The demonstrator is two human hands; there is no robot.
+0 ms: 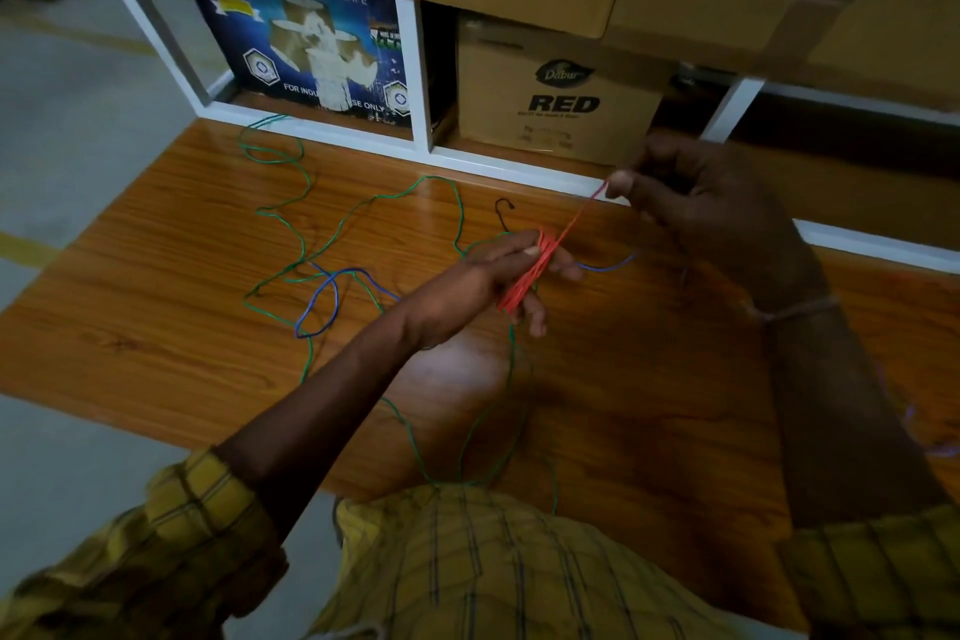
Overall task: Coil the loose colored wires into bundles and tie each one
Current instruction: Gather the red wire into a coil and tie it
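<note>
Nearest, yellow checked sleeves [171, 530] at the near edge of the wooden table [649, 405]. Above the table's middle, left hand [498, 276] stretched out, fingers [530, 312] held fairly straight and spread inside an orange-red wire coil [524, 276] wound around them. From that coil, one taut orange strand rising up and right to the right hand [691, 203], thumb and forefinger curled and pinching the strand's end. Thin thread band [795, 309] around the right wrist. On the table left of the coil, green wire [358, 208] lying in loose loops, running on toward the near edge; blue wire [332, 291] looped across the green, another blue stretch just right of the coil. Short black wire [501, 213] just beyond the coil. Farther back, white shelf frame [421, 83] along the table's far edge, holding a blue adhesive tape box [306, 47] and a brown carton marked RED [556, 104].
</note>
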